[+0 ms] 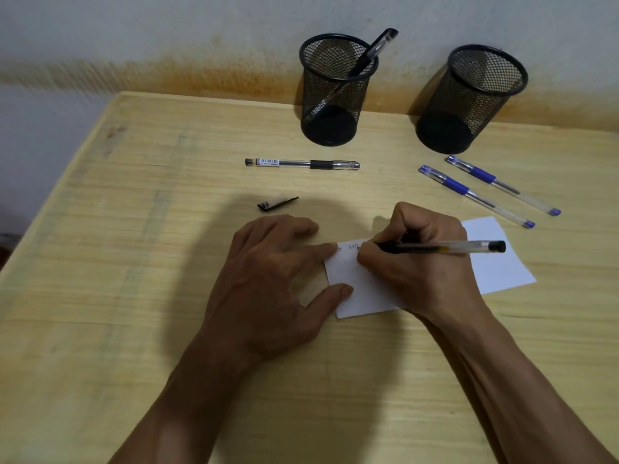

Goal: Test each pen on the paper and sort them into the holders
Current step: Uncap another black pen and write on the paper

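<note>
A black-ink pen (442, 247) is held in the right hand (418, 259), the grip closed around its dark rubber section, with the tip set on the upper part of the white paper (495, 262) and the barrel laid back to the right, its black end plug pointing away from the writing. The paper is pinned flat to the table (134, 229) by the left hand (268, 279): one fingertip is pressed at the sheet's upper left corner and the thumb on its left edge, apparently so that the sheet is not dragged by the strokes. Nothing is grasped by that hand; its grip is spread wide and flat.

A few handwritten marks are seen beside the pen tip, something like "ar" and "Gak", but they cannot be read with certainty. The test of this pen is judged to be under way.

A loose black cap (277, 202), probably from the pen in use, is left near the left hand. Beyond it a capped black pen (301, 163) is laid flat, with a white barcode label near its end; the print is too small to read. Two blue pens (475, 195) are laid side by side to the right, near the paper.

Two black mesh holders are stood against the wall. One black pen (368, 53) is already leaned in the left holder (335, 95); the right holder (469, 102) appears empty, presumably kept for the other kind.
</note>
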A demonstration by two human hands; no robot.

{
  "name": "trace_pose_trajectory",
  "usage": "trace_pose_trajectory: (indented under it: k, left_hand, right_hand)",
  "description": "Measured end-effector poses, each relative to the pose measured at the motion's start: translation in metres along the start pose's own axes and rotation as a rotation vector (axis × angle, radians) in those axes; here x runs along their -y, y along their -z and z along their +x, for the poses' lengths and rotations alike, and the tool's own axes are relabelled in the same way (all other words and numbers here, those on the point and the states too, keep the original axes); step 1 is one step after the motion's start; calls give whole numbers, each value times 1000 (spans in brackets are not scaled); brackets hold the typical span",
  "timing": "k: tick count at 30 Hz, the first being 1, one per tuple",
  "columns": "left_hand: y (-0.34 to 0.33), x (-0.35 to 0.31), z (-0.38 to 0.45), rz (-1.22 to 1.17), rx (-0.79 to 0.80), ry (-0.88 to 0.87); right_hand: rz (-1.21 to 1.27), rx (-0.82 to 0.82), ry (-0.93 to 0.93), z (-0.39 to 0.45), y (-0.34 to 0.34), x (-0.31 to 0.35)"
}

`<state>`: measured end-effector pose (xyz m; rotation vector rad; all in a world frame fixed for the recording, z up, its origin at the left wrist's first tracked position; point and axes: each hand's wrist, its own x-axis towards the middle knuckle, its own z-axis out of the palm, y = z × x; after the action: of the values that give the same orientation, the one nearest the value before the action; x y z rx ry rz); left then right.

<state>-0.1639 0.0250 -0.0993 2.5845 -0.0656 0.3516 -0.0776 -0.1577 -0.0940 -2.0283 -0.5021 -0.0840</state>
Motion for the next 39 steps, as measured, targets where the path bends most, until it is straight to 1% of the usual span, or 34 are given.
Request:
trace_pose_trajectory:
  k: [3, 7, 15, 22, 28, 30, 33, 36, 39]
  left_hand:
    - [1, 0, 0, 4, 7, 8]
    - [1, 0, 0, 7, 13, 10]
    - [0, 0, 0, 4, 1, 1]
    - [0, 1, 0, 16, -15, -12]
    - [-2, 1, -1, 26, -14, -10]
    - [-2, 1, 0, 21, -19, -15]
    - [-2, 1, -1, 22, -29, -19]
    - [-5, 2, 0, 6, -71, -13]
    - [-6, 6, 5, 39, -225, 47]
  right_hand:
    - [69, -15, -45, -1, 1, 1]
    - [36, 2, -43, 0, 1, 1]
    - [79, -8, -75, -2, 2, 3]
    - [58, 4, -74, -2, 1, 4]
    - [295, -75, -239, 2, 10, 5]
    - [351, -80, -245, 3, 11, 2]
    - [361, -87, -232, 2, 12, 1]
    - [398, -100, -248, 0, 13, 5]
    - [423, -116, -270, -1, 15, 7]
